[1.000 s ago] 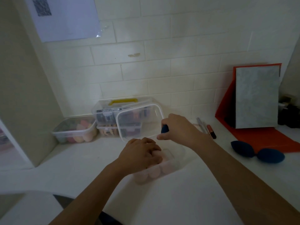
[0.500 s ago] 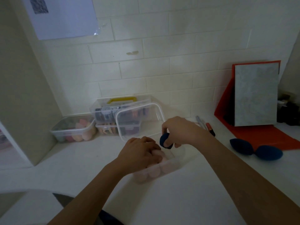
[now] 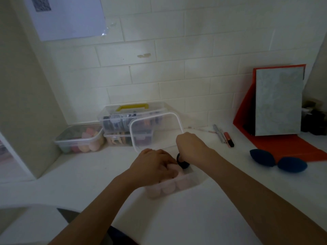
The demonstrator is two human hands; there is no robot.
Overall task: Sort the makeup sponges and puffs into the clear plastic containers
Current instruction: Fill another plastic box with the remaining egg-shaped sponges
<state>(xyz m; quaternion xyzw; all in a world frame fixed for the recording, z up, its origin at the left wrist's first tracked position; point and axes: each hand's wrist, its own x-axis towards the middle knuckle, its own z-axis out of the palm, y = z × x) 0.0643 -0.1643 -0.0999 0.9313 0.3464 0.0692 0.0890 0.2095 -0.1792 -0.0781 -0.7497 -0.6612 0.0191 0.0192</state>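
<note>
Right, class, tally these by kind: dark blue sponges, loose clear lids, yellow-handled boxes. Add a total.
Dark blue sponges: 3, one held by the right hand
Loose clear lids: 1
Yellow-handled boxes: 1
Total: 5
</note>
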